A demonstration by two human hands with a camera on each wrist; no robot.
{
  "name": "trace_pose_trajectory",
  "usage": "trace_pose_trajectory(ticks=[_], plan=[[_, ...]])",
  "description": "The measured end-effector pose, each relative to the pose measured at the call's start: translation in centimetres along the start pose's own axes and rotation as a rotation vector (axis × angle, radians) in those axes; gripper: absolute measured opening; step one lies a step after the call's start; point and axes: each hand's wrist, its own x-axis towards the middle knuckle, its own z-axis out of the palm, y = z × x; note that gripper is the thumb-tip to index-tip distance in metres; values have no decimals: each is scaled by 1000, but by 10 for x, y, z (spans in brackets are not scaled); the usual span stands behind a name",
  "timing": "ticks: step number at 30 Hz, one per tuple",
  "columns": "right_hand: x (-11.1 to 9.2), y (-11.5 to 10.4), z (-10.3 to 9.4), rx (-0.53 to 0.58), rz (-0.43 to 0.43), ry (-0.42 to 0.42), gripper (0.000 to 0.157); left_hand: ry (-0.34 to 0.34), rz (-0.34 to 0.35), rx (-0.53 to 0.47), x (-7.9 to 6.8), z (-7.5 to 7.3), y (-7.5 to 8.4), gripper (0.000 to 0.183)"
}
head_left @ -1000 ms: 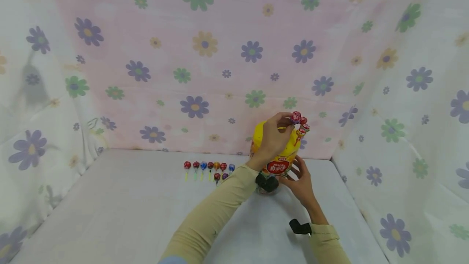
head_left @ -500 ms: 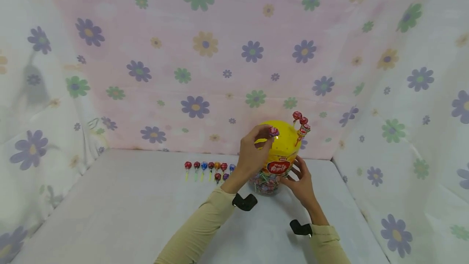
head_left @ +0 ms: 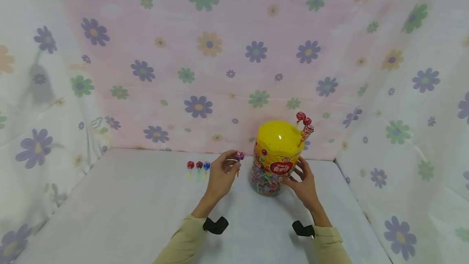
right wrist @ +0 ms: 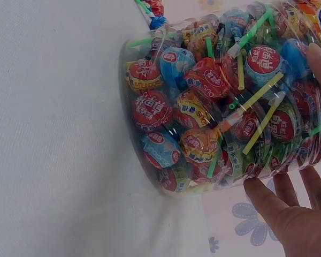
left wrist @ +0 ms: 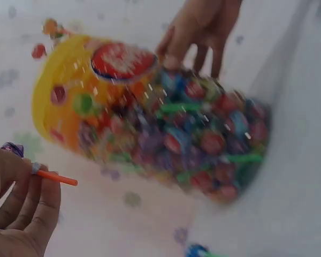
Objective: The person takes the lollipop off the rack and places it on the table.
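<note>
My left hand (head_left: 221, 177) pinches a purple-wrapped lollipop (head_left: 239, 156) above the table, left of a big candy jar (head_left: 264, 180). The orange stick (left wrist: 59, 178) of that lollipop points out past the fingers in the left wrist view. Around the right side of the clear jar, full of wrapped lollipops, curls my right hand (head_left: 305, 186), thumb in front and fingers at the far side. The jar wears a yellow lid (head_left: 277, 135) with small holes. Several lollipops (head_left: 307, 121) stand upright at the lid's right edge.
A row of lollipops (head_left: 199, 164) lies on the white table (head_left: 128, 207) left of the jar; my left hand hides part of it. Flower-patterned cloth (head_left: 227, 52) hangs behind and at both sides.
My left hand has come away from the lid's right edge, moving left and down with the purple lollipop. My right hand stays at the jar.
</note>
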Motion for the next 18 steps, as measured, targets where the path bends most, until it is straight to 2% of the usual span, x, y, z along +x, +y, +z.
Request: trace_pose_trajectory(ticks=[4, 9, 13, 18], plan=[[1, 1, 0, -2, 4, 4, 90, 27, -92, 43, -11, -27, -26, 38], [0, 1, 0, -3, -7, 6, 90, 41, -122, 170, -22, -52, -61, 36], [0, 0, 0, -3, -16, 3, 93, 60, -156, 329, -27, -64, -78, 32], [0, 1, 2, -10, -11, 0, 95, 92, -212, 422, -27, -71, -91, 28]])
